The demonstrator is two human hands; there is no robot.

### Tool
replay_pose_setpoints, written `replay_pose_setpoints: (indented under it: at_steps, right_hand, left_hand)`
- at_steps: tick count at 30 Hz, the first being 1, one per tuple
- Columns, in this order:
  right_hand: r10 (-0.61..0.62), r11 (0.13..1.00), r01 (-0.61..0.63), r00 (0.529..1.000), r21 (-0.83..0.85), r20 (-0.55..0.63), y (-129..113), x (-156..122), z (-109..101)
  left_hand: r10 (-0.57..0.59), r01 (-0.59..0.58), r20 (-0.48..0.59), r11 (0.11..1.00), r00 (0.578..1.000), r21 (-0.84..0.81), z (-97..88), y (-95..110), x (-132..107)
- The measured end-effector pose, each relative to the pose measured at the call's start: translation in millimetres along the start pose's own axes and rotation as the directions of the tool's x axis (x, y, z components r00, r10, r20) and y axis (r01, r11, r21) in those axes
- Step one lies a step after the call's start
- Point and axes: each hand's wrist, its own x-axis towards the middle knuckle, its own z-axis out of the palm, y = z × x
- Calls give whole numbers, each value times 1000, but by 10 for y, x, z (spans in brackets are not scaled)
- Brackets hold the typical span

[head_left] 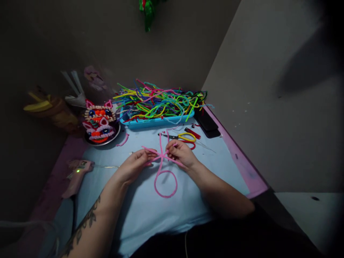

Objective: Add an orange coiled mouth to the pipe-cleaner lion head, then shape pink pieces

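Between my hands is a bundle of pink pipe cleaners (161, 155), joined at a centre with several arms spreading out like a star. One long end hangs toward me and curls into a loop. My left hand (137, 162) pinches the arms on the left side between thumb and fingers. On the other side my right hand (180, 153) grips an arm close to the centre. Just beyond my right hand lie scissors (187, 137) with one yellow and one red handle, their dark blades pointing left. A red lighter (192, 133) rests behind them.
A blue tray (158, 123) heaped with colourful pipe cleaners stands at the back. Left of it, a metal bowl (107, 141) holds fuzzy orange and pink figures (100, 125). A pink glue gun (79, 175) with a green light lies at left. A black phone (206, 122) lies back right.
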Motion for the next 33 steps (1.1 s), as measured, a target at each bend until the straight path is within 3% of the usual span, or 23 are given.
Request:
replay_pose_setpoints:
  at_steps: [3,8,11,13,15,17,18,20,25,33]
  right_hand:
    - [-26,996,29,999,-81,39,18,-15,26]
    - [-93,968,106,993,-226,67,80,-28,47]
    - [-248,883,261,965,-390,85,77,-55,36]
    - [-452,682,436,882,-588,131,45,-85,23]
    - [-608,339,560,743,-756,278,4,-116,10]
    - [-632,28,599,631,-800,450,-27,-137,4]
    - [-621,-71,606,595,-792,511,-34,-143,5]
    - [-600,-185,610,551,-771,580,-32,-146,13]
    - [-572,-294,596,517,-747,637,-2,-140,39]
    - [-544,-286,598,542,-749,641,10,-142,45]
  left_hand:
    - [6,-7,8,990,1000,142,50,2,-21]
    - [10,0,-51,979,999,203,124,36,-46]
    - [20,-2,-79,977,997,214,138,36,-45]
    - [32,-10,-96,973,995,229,132,29,-39]
    - [36,-10,-103,970,994,244,119,19,-30]
    - [34,-8,-99,968,995,250,109,9,-23]
    - [34,-8,-97,968,995,251,106,5,-21]
    - [36,-10,-95,968,995,252,106,0,-19]
    - [10,13,-89,966,996,257,114,-4,-22]
    - [15,18,-108,954,994,298,93,-7,-33]
